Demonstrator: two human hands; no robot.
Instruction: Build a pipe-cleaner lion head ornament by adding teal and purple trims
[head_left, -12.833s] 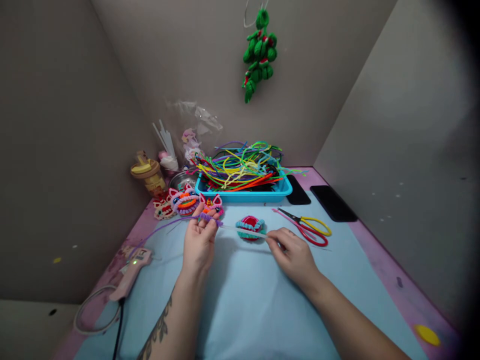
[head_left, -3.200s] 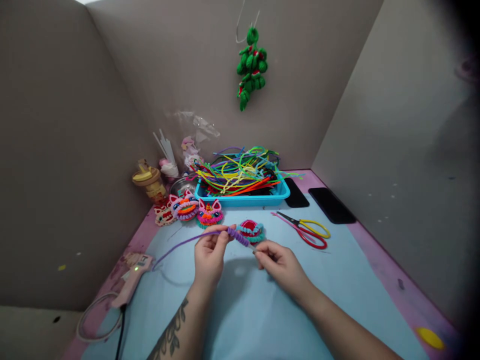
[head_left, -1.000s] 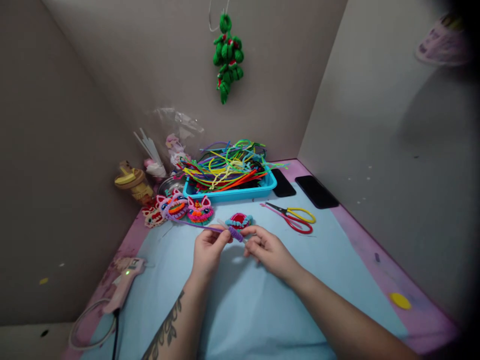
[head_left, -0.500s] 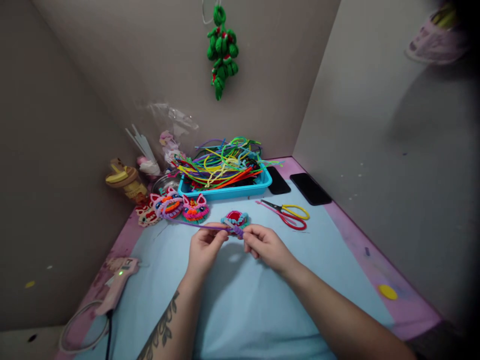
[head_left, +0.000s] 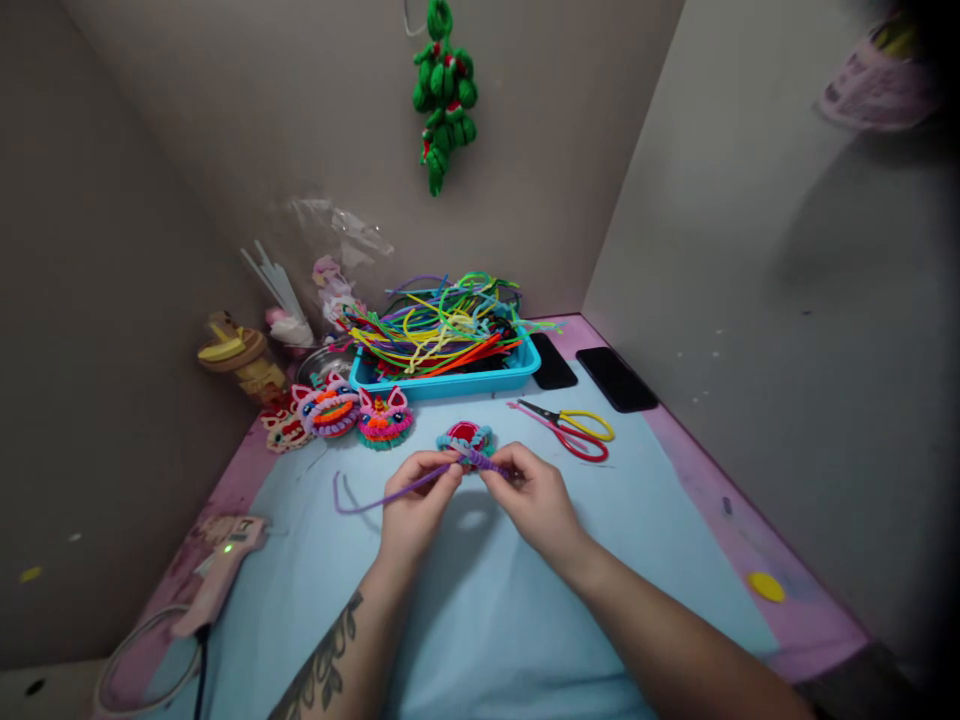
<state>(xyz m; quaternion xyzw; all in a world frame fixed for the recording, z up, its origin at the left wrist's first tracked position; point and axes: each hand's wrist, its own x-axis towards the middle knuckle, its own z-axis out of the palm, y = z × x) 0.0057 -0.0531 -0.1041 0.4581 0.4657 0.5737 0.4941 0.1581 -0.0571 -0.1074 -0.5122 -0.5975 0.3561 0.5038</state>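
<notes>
Between my two hands runs a purple pipe cleaner, its long loose end bent back at the left. My left hand pinches it between thumb and fingers. My right hand is closed on the coiled purple part of the same pipe cleaner. Just beyond my fingertips lies a round light-blue and red pipe cleaner piece, partly hidden by the purple coil. Whether the coil touches that piece I cannot tell.
A blue tray heaped with coloured pipe cleaners stands at the back. Scissors and two black phones lie right. Finished animal heads sit left, a lit pink glue gun nearer, its cable trailing.
The purple pipe cleaner's loose end has swung down and towards me, now showing a bend. My right hand has turned slightly around the coil. The whole view has shifted a little.
</notes>
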